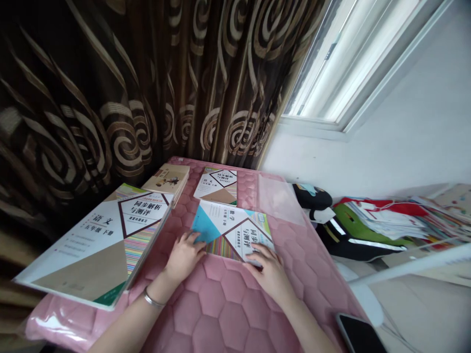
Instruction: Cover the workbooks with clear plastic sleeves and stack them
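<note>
A blue and white workbook (217, 220) with a striped band and Chinese print lies on the pink quilted table cover (235, 299). My left hand (186, 257), a silver bangle on its wrist, rests with its fingertips on the book's near left corner. The fingers are spread and slightly bent. Over the near right corner lies my right hand (270, 274), fingers apart and touching the cover, thumb by the near edge. Just behind is a smaller-looking workbook (217, 185) with a brown triangle. Left of my hands stands a stack topped by a large workbook (99, 245).
A tan book pile (167, 179) sits behind the large workbook. At the front right lies a dark-screened phone (360, 333). Beyond the table's right edge are a green and black bag (362, 230) and heaped papers (390, 218). A patterned curtain (221, 83) hangs behind.
</note>
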### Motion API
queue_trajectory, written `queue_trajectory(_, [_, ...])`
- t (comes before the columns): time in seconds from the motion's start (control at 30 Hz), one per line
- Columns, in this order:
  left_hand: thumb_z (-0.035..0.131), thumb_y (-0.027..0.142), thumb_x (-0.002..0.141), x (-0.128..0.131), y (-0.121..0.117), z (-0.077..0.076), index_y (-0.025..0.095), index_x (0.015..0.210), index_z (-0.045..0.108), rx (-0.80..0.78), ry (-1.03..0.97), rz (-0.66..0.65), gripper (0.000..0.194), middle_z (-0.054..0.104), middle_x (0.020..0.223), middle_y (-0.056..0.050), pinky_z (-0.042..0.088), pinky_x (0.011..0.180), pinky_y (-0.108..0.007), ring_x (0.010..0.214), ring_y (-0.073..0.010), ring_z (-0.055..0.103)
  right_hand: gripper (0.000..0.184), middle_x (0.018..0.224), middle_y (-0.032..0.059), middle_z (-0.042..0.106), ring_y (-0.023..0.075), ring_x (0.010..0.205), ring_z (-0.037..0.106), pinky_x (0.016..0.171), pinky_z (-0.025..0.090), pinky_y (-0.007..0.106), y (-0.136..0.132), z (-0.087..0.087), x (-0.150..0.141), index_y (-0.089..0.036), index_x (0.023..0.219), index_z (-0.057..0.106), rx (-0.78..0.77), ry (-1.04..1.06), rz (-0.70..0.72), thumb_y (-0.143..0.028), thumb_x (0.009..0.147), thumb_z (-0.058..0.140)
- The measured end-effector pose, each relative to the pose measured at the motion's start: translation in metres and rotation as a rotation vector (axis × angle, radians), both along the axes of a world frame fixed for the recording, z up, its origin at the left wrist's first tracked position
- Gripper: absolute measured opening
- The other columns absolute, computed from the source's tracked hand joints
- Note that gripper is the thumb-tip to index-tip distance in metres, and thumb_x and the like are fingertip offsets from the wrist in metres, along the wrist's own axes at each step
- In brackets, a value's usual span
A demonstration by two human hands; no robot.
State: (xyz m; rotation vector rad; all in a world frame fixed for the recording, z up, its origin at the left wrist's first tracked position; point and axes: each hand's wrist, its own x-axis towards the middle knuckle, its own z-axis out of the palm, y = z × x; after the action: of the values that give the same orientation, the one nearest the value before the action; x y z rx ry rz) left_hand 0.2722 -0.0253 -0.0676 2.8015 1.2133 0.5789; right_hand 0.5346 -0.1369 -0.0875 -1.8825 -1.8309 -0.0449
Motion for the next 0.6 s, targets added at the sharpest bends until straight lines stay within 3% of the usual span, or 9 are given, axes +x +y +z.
queue_trajectory(0.2, [0.057, 0.013, 0.085, -0.023, 0.016, -0.013, 0.020, 0.100, 0.071, 0.062, -0.089, -0.016, 0.022, 0.064, 0.109, -0.010, 0.053, 0.087, -0.040, 0.096, -0.0225, 0.062, 0.014, 0.127, 0.0056, 0.058, 0.0284, 0.119, 0.053, 0.097, 0.042, 0.049, -0.020, -0.003, 0.034, -0.028, 0.083, 0.071, -0.002, 0.059, -0.137, -0.040, 0.080, 0.064])
queue_trajectory(0.37, [0.044, 0.004, 0.086, -0.032, 0.025, -0.023, 0.020, 0.099, 0.072, 0.050, -0.157, -0.058, 0.034, 0.066, 0.103, -0.008, 0.056, 0.081, -0.031, 0.089, -0.0175, 0.065, 0.016, 0.128, 0.0051, 0.058, 0.0254, 0.118, 0.054, 0.099, 0.043, 0.045, -0.024, -0.006, 0.051, -0.030, 0.092, 0.073, -0.043, 0.163, -0.052, -0.036, 0.083, 0.062])
queue_trajectory(0.6, [0.039, 0.000, 0.083, -0.036, 0.031, -0.027, 0.020, 0.096, 0.072, 0.015, -0.177, -0.073, 0.041, 0.067, 0.098, -0.007, 0.055, 0.080, -0.030, 0.086, -0.0166, 0.065, 0.027, 0.135, 0.0027, 0.055, 0.0229, 0.121, 0.053, 0.102, 0.044, 0.042, -0.029, -0.006, 0.063, -0.033, 0.107, 0.071, -0.125, 0.257, 0.029, -0.032, 0.088, 0.053])
